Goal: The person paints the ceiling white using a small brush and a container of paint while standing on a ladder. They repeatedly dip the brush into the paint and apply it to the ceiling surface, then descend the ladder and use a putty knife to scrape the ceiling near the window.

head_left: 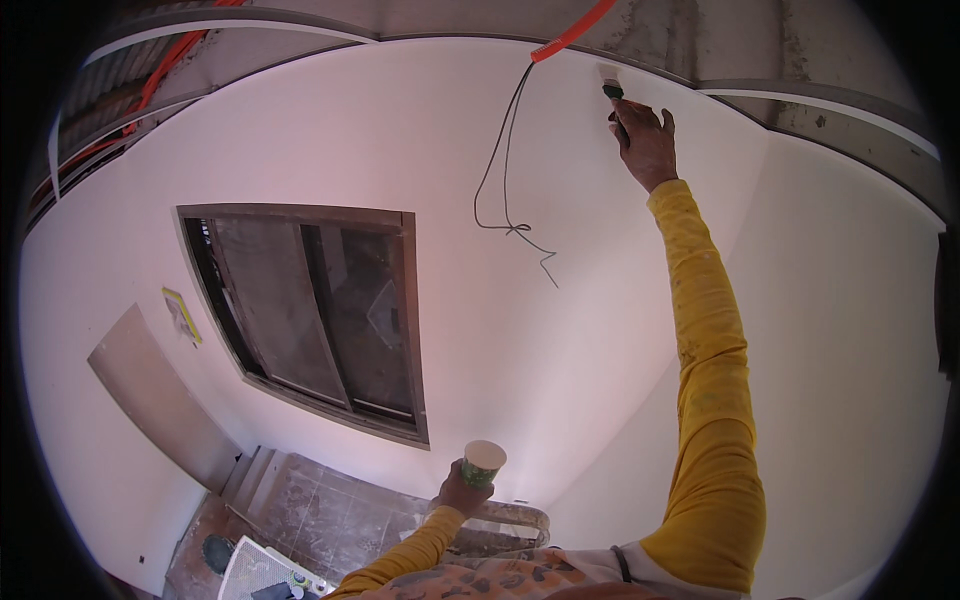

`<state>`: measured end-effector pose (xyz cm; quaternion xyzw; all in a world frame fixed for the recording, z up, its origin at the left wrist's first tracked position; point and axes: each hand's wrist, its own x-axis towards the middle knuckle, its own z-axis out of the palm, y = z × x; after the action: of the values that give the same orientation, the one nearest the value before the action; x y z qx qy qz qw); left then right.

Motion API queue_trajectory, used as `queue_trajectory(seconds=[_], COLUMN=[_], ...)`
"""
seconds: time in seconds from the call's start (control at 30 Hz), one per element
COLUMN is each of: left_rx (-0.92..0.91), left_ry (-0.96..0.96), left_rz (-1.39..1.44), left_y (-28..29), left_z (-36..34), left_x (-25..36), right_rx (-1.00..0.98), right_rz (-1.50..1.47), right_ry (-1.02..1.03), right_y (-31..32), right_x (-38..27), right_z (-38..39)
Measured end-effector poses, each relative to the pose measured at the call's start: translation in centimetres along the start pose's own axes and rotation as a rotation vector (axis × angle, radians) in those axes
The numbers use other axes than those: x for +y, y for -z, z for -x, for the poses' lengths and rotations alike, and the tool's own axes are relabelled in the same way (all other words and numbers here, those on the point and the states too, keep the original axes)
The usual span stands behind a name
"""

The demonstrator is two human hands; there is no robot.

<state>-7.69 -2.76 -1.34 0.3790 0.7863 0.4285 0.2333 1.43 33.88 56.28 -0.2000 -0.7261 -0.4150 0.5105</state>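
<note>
My right hand (648, 148) is raised high on the arm's full reach, closed round the handle of a paintbrush (612, 90). The brush's pale bristles touch the white wall (600, 250) just under its top edge. Low in front of my body, my left hand (464, 490) grips a green cup (480, 473) from the side. The cup is roughly upright, and its inside looks white; how full it is I cannot tell. Yellow sleeves cover both my arms.
Two thin dark wires (507, 180) dangle from an orange conduit (570, 32) left of the brush. A brown-framed sliding window (415, 320) is set in the wall. Metal ceiling framing (230, 28) runs overhead. Far below are a tiled floor (330, 510), steps (250, 480) and a white perforated surface (255, 570).
</note>
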Motion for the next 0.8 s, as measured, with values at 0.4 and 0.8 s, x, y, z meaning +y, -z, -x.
queue_trajectory(seconds=[0.4,0.8], left_rx=[-0.007,0.022], left_ry=[0.005,-0.044], left_rz=[0.011,-0.008], left_y=[0.8,0.4], left_z=[0.1,-0.1], left_x=[0.6,-0.3], right_rx=[-0.142,-0.352], right_rz=[0.280,0.223], right_ry=[-0.286,-0.211], right_y=[2.3,4.0], right_x=[2.6,0.4], right_z=[2.3,2.2])
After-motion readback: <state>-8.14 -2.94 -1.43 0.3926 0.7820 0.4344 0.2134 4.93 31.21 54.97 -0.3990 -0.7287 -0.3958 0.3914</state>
